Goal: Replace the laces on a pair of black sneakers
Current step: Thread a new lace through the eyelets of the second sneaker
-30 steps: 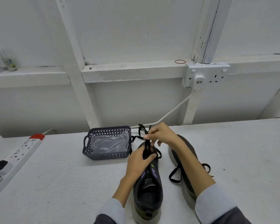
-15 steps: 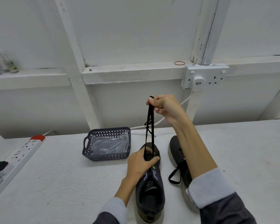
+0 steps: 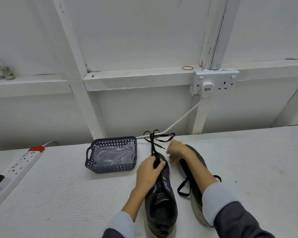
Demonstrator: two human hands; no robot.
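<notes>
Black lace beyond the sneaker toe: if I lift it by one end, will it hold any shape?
Probably floppy: the lace lies in loose crossed loops on the table. Likely light, being thin. Its near end runs under the left hand on the sneaker, so lifting may tug there.

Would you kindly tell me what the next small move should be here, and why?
Probably the right hand should pick up a loose end of the lace beyond the toe: the left hand grips the sneaker, thumb on the lace, and the blurred right hand seems to hold nothing.
</notes>
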